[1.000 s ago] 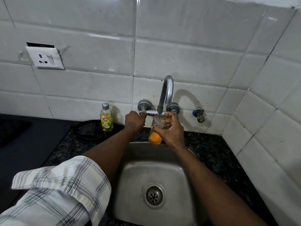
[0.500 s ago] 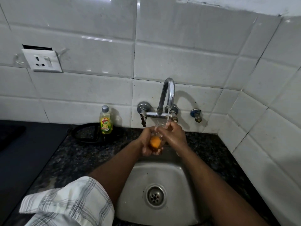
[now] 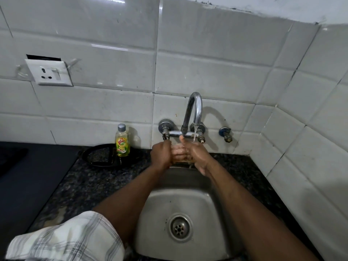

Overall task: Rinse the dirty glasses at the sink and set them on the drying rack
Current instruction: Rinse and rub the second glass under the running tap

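Clasping glass (image 3: 180, 154) tighter, orange patch gone

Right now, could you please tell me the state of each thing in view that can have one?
Tap: running, a thin stream falling.
Glass: clear, held between both hands under the spout.
Left hand: closed around the glass.
Right hand: wet, cupped against the glass.
Soap bottle: upright, capped.
Sink: drain unplugged, no dishes inside.
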